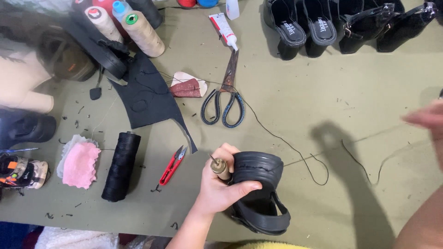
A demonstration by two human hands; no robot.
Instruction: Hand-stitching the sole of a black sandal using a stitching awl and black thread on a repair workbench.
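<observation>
The person's left hand [220,186] is showing bare, with no glove, ring or watch, and the forearm behind it is wearing no sleeve as far as the bottom edge. The fingers [240,187] are showing short, plain nails. The right hand [427,117] is appearing blurred at the right edge, also bare, with a bare, sleeveless forearm running down to the lower right corner.
</observation>
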